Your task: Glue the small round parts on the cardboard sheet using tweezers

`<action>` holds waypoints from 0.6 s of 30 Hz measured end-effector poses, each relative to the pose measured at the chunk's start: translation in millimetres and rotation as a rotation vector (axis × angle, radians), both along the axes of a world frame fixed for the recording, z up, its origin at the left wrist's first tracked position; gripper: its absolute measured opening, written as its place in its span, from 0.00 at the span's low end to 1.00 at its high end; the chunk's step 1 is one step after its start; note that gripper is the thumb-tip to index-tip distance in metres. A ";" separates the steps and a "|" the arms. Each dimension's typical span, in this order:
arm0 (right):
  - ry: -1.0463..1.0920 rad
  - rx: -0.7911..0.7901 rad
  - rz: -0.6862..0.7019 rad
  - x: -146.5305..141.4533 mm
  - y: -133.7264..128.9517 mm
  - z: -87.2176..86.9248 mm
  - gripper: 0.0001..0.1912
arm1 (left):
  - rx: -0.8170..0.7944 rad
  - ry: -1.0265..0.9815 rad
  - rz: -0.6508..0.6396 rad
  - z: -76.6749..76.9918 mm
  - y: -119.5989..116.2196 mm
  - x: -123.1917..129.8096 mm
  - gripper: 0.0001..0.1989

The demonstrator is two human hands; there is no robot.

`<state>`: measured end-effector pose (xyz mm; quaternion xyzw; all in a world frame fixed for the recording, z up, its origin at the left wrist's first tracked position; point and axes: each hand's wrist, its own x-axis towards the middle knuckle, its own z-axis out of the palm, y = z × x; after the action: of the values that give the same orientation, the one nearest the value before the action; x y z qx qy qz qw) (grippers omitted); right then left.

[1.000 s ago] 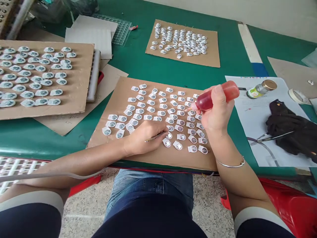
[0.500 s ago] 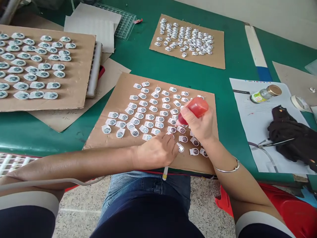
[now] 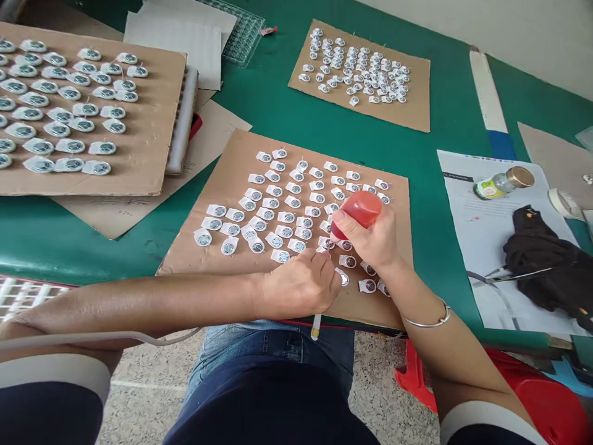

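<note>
My left hand (image 3: 301,282) is closed around a white stick (image 3: 315,327), whose yellowish end sticks out below the palm. Its fingertips reach the small pieces near the front of a cardboard sheet (image 3: 227,167). Wrapped round a red, translucent squeeze bottle (image 3: 364,207), my right hand (image 3: 377,241) holds it tilted, its narrow end down by the left fingertips. Whether the tip touches a piece is hard to tell. Several white tabbed pieces with round, dark-patterned silvery faces (image 3: 286,217) lie in rough rows on the sheet, some hidden under my hands.
At the left, a raised cardboard sheet (image 3: 151,123) carries more such pieces; another cardboard sheet (image 3: 296,83) with pieces lies at the back. On the right are a paper sheet (image 3: 456,228), a glass jar (image 3: 503,183), a black cloth (image 3: 546,266) and tweezers (image 3: 519,274).
The view has shifted slightly. Against the sheet, the red bottle has come a little lower and nearer the left fingertips. Both hands keep their hold.
</note>
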<state>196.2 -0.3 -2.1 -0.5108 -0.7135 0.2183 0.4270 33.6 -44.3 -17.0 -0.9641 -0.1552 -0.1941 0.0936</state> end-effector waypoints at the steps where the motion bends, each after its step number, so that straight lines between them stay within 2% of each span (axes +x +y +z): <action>1: 0.000 0.001 0.001 0.0 0.2 -0.3 0.13 | -0.006 -0.004 -0.002 -0.1 0.0 0.0 0.09; 18: 0.035 -0.037 -0.013 0.4 0.5 -0.8 0.14 | -0.008 0.024 -0.001 0.7 1.9 0.1 0.08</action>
<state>196.6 0.2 -2.9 -0.5193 -0.6984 0.2374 0.4315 33.7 -42.3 -16.3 -0.9669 -0.1541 -0.1818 0.0916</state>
